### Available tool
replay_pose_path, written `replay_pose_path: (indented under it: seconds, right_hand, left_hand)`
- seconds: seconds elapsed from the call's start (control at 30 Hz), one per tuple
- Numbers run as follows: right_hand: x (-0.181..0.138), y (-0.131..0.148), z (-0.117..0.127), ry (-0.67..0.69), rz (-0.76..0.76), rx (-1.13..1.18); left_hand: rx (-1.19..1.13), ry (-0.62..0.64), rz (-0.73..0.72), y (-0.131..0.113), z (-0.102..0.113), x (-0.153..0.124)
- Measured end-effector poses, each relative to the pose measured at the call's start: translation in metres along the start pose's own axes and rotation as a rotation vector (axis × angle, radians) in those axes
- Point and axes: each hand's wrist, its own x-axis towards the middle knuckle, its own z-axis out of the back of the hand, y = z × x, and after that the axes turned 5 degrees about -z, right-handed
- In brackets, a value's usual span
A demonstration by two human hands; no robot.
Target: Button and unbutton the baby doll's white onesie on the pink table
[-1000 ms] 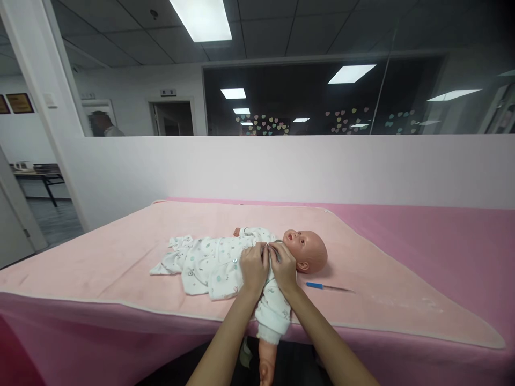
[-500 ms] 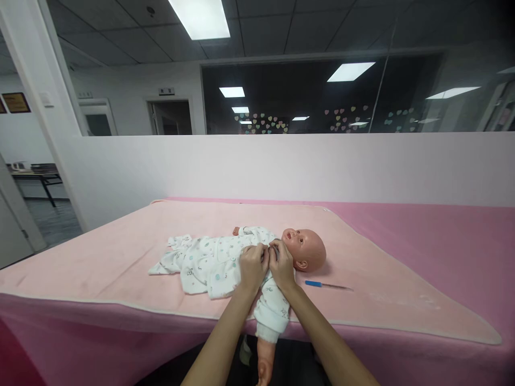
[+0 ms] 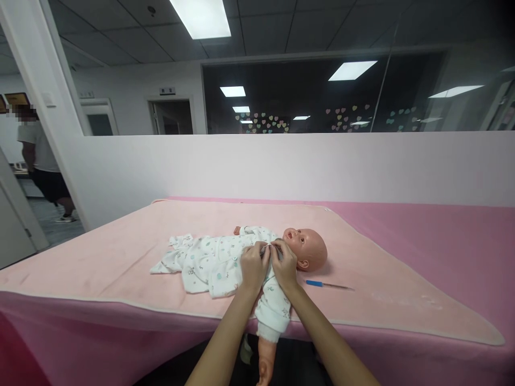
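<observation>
A baby doll (image 3: 306, 249) lies on its back, head to the right, dressed in a white printed baby shirt (image 3: 213, 268). At the upper chest, just below the doll's chin, my left hand (image 3: 253, 264) pinches the front edge of the shirt. Close beside it, my right hand (image 3: 285, 262) grips the same shirt front nearer the neck. The fingertips of both hands almost meet, with a bit of white cloth between them; finer detail there is hidden. The doll's near arm (image 3: 266, 356) hangs over the table edge between my forearms.
A blue-handled tool with a thin metal shaft (image 3: 314, 283) lies right of the doll. Under the doll is a peach blanket (image 3: 129, 230) over a pink cover (image 3: 450, 236). A low white wall (image 3: 298, 169) stands behind. Another person (image 3: 42, 155) is in the doorway at far left.
My fingers have shifted slightly at the shirt front, and white cloth now shows between the fingertips. A person has appeared in the doorway at left. The doll and the blue-handled tool stay put.
</observation>
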Motion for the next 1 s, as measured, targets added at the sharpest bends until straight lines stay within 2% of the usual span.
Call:
replay_pose_path:
  seconds: [0.2,0.4,0.57,0.77,1.0]
  right_hand:
    - [-0.001,-0.002,0.000,-0.014,-0.034,-0.025]
    - [-0.002,-0.003,0.001,-0.017,0.002,-0.040]
    - [-0.002,-0.006,-0.001,-0.025,0.023,-0.045]
    - [-0.002,-0.007,-0.002,-0.031,0.038,-0.034]
    - [-0.001,-0.006,-0.002,-0.017,0.040,-0.045]
  left_hand:
    - [0.042,-0.006,-0.059,0.000,0.013,0.004]
    - [0.104,-0.037,0.093,0.011,0.033,0.004]
    - [0.058,0.039,0.100,0.011,0.033,-0.001]
    - [-0.003,-0.017,0.143,0.008,0.032,-0.002]
    - [-0.011,0.016,0.183,0.009,0.031,-0.001]
